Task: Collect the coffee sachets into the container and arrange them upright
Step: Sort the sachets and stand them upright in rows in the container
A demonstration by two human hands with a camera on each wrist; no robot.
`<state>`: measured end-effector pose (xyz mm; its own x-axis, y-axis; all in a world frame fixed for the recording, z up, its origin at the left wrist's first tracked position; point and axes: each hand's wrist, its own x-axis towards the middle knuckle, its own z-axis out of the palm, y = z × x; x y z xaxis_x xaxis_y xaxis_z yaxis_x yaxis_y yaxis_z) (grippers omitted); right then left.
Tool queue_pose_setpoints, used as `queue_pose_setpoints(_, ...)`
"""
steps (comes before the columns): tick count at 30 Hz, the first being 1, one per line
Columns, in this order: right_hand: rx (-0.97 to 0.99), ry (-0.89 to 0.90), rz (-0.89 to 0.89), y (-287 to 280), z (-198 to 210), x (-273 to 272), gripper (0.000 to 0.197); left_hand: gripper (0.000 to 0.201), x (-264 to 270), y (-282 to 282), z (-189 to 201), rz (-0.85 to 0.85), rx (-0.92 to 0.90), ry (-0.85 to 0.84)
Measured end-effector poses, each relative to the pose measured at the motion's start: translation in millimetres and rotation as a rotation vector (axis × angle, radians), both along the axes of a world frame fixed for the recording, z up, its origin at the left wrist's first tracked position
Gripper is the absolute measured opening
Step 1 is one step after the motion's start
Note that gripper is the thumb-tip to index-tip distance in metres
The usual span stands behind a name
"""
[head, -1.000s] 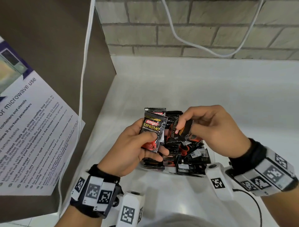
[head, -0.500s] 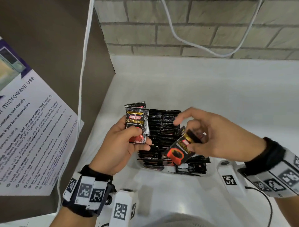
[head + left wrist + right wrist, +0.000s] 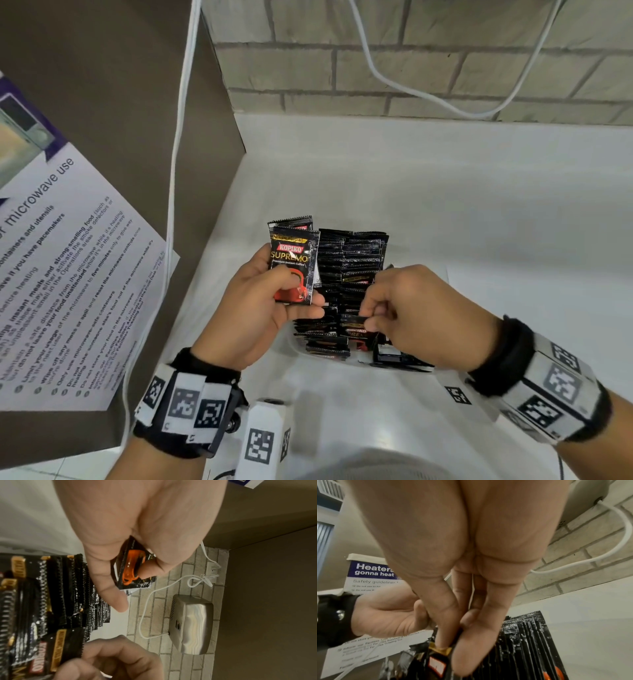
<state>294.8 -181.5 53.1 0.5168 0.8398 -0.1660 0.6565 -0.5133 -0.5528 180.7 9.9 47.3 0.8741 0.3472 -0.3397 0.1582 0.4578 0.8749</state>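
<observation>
A clear container (image 3: 297,344) on the white counter holds several black Kopiko coffee sachets (image 3: 359,260) standing in a row, their crimped tops up. Over its left side my left hand (image 3: 291,298) holds two sachets (image 3: 294,263) upright, thumb across the front one; the left wrist view shows these held sachets (image 3: 135,569) pinched between thumb and fingers. At the container's near end my right hand (image 3: 370,317) pinches the top of one sachet (image 3: 352,323) among the packed ones. The right wrist view shows that sachet (image 3: 439,661) between my thumb and forefinger.
A brown cabinet side (image 3: 113,102) with a microwave notice (image 3: 61,274) stands to the left. A white cable (image 3: 178,154) hangs down along it. A brick wall (image 3: 445,58) runs behind the counter (image 3: 479,205), and a steel appliance (image 3: 192,623) hangs on it.
My right hand has come down with the sachet it carried and now pinches it in among the packed row at the container's near end. My left hand keeps its two sachets upright.
</observation>
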Motion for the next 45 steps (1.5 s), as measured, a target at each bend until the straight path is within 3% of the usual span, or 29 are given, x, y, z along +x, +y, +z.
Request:
queue_pose_setpoints(11,-0.044,0.015,0.0,3,-4,3,0.019,0.039,-1,-1,-3,-0.122,0.054,-0.012)
queue_pose_setpoints(13,0.035,0.064,-0.06,0,0,5,0.022,0.039,-1,-1,-2,-0.128,0.075,-0.016)
queue_pose_setpoints(18,0.442,0.244,-0.273,1,22,9,0.016,0.043,-2,-5,0,-0.184,0.178,-0.008)
queue_pose_setpoints(22,0.481,0.294,-0.302,4,30,7,0.027,0.049,0,-11,3,-0.324,0.236,0.005)
queue_pose_setpoints(26,0.46,0.308,-0.327,5,19,9,0.019,0.05,1,-14,2,-0.39,0.264,-0.004)
queue_pose_setpoints(31,0.444,0.36,-0.355,-1,16,17,0.018,0.039,-1,-11,0,-0.352,0.12,-0.016)
queue_pose_setpoints(33,0.457,0.384,-0.385,-5,19,21,0.016,0.037,-2,-8,-2,-0.278,0.179,-0.049)
queue_pose_setpoints(35,0.502,0.414,-0.424,-11,23,25,0.013,0.028,-2,0,-7,-0.151,0.379,-0.094)
queue_pose_setpoints(37,0.546,0.439,-0.434,-17,27,28,0.008,0.032,-3,9,-10,-0.05,0.565,-0.119)
queue_pose_setpoints(42,0.491,0.438,-0.346,-29,28,24,0.007,0.032,-3,17,-5,0.052,0.582,-0.197)
queue_pose_setpoints(45,0.42,0.391,-0.275,-30,18,11,0.015,0.037,-4,16,-9,0.042,0.487,-0.207)
